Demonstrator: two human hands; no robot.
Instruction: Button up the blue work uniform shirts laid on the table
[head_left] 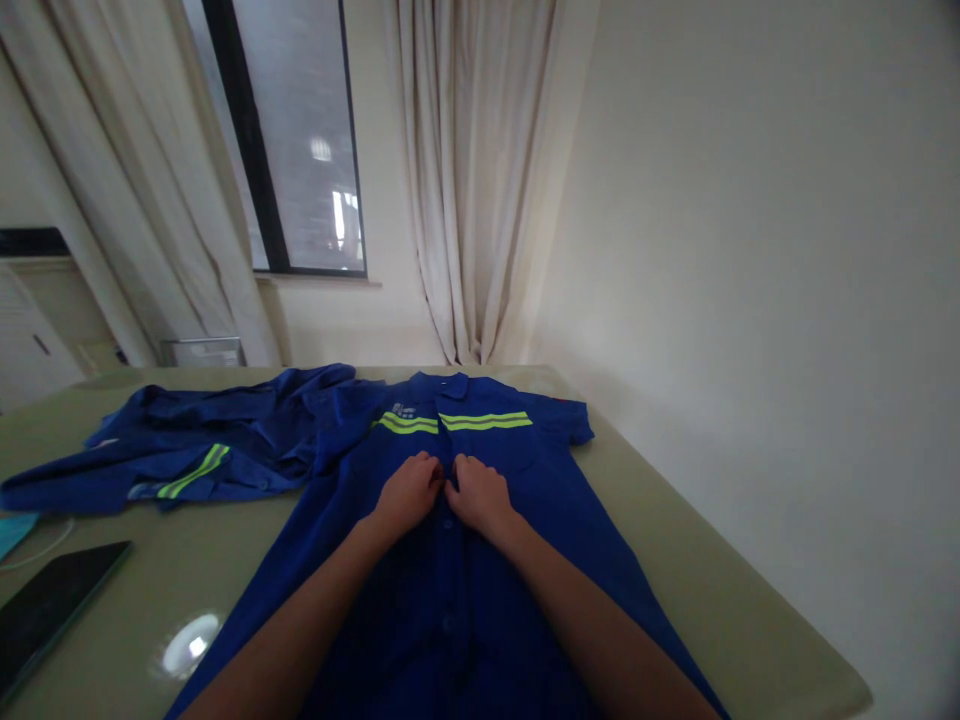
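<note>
Table (637,480): shirt (547,500) under both hands (409,492).

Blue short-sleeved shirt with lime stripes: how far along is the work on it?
Already done, it seems: the blue short-sleeved shirt lies spread, front up. In hand: the left hand and right hand pinch its front opening below the stripes. Possibly left: the round buttons lower down, too dark to judge if fastened, and the rumpled blue striped garment alongside.
</note>
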